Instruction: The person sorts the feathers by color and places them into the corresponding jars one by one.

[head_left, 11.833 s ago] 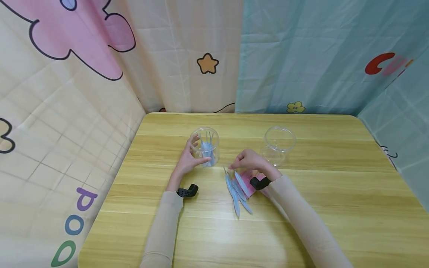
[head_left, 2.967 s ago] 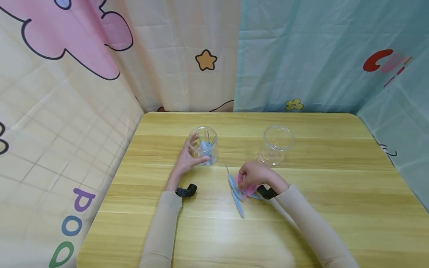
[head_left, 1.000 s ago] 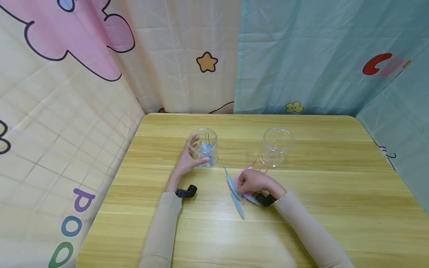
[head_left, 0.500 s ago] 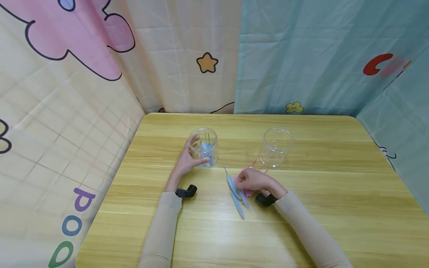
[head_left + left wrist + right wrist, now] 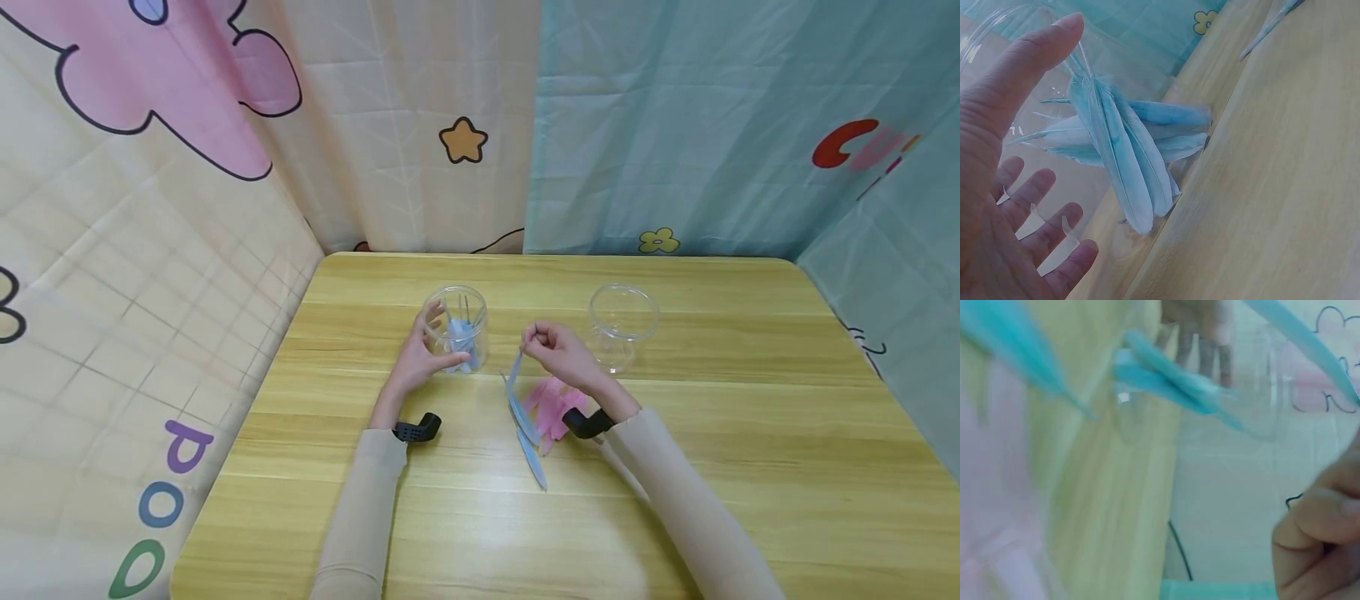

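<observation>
My left hand (image 5: 415, 360) grips the side of a clear jar (image 5: 480, 342), thumb in front and fingers round the far side. Several blue feathers (image 5: 1116, 144) stand in this jar, quills up. My right hand (image 5: 564, 357) pinches a blue feather (image 5: 514, 369) by its quill, vane hanging down; the right wrist view, which is blurred, has this held feather (image 5: 1307, 347) at upper right. Below it, other blue feathers (image 5: 532, 458) lie on the table beside a heap of pink feathers (image 5: 553, 408), partly hidden by the right wrist.
A second clear jar (image 5: 625, 312) stands behind the right hand, with no feathers visible in it. The wooden table (image 5: 465, 533) ends at a patterned curtain (image 5: 405, 167) at the back and sides. Black wrist cameras (image 5: 418, 428) sit on both wrists.
My right hand has risen from the feather heap, away from me, lifting one blue feather by its quill. Fewer blue feathers lie loose than earlier. My left hand stays on the jar.
</observation>
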{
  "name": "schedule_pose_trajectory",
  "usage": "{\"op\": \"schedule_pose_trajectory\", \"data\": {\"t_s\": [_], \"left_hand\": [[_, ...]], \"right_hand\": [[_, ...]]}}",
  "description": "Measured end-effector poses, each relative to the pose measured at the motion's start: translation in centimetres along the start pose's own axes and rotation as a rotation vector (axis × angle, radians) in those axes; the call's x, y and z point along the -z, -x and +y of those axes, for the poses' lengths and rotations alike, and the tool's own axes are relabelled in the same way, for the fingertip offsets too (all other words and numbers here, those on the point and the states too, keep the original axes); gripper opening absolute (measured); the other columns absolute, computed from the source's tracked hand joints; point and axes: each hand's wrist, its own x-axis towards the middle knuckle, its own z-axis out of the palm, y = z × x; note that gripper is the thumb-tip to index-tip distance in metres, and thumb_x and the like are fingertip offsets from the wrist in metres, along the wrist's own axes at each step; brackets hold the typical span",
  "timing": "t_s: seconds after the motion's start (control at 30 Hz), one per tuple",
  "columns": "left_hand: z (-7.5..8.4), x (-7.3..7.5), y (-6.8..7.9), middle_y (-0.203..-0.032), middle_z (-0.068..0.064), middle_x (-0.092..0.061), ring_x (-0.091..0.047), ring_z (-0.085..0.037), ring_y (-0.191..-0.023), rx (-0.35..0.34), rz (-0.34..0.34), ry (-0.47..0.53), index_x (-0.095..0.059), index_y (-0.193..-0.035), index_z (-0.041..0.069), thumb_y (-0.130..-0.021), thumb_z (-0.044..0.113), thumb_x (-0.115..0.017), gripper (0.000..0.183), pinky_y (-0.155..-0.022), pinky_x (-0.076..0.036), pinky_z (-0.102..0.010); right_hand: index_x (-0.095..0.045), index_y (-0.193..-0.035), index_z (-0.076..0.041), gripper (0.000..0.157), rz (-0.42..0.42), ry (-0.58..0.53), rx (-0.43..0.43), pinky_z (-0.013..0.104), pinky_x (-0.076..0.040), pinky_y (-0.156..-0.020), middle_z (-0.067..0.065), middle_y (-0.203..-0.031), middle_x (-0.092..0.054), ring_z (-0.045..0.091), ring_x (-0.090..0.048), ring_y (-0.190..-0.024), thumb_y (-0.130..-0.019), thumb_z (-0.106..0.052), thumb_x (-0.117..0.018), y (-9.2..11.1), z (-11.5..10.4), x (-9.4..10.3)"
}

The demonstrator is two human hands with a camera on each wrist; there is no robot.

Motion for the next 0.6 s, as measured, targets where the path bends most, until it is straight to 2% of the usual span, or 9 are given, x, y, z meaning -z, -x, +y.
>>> {"op": "schedule_pose_trajectory", "data": {"t_s": [0.13, 0.3, 0.47, 0.6], "left_hand": [[0.0, 0.0, 0.0, -0.151, 0.003, -0.028, -0.030, -0.026, -0.135, -0.001, -0.004, 0.004, -0.018, -0.150, 0.033, -0.071, 0.033, -0.084, 0.103, -0.107, -0.022, -0.051], [0.0, 0.1, 0.1, -0.150, 0.001, -0.029, -0.030, -0.026, -0.134, 0.000, -0.001, 0.019, -0.019, -0.150, 0.033, -0.071, 0.032, -0.085, 0.103, -0.107, -0.022, -0.052], [0.1, 0.2, 0.1, -0.151, -0.002, -0.028, -0.031, -0.029, -0.134, -0.005, 0.000, 0.012, -0.018, -0.150, 0.030, -0.072, 0.032, -0.084, 0.103, -0.106, -0.022, -0.054], [0.2, 0.1, 0.0, -0.151, -0.002, -0.028, -0.031, -0.029, -0.134, -0.002, -0.002, 0.012, -0.018, -0.151, 0.030, -0.072, 0.032, -0.084, 0.103, -0.106, -0.023, -0.053]], "right_hand": [[-0.055, -0.090, 0.000, 0.005, 0.197, -0.069, 0.080, 0.022, -0.024, -0.047, -0.002, -0.060, -0.037, 0.009, -0.029, -0.050, -0.093, -0.005, -0.056, -1.8, -1.7, -0.6], [-0.055, -0.091, -0.001, 0.006, 0.374, -0.113, 0.158, 0.022, -0.023, -0.047, -0.002, -0.058, -0.036, 0.010, -0.028, -0.049, -0.093, -0.007, -0.058, -4.2, -3.2, -1.5], [-0.055, -0.094, 0.005, 0.008, 0.434, -0.081, 0.210, 0.022, -0.027, -0.049, -0.002, -0.058, -0.038, 0.010, -0.031, -0.049, -0.092, -0.002, -0.056, -5.6, -4.8, -2.6], [-0.055, -0.094, 0.007, 0.008, 0.428, 0.001, 0.182, 0.021, -0.027, -0.047, -0.001, -0.057, -0.039, 0.009, -0.032, -0.048, -0.091, -0.001, -0.057, -5.4, -6.3, -3.6]]}}
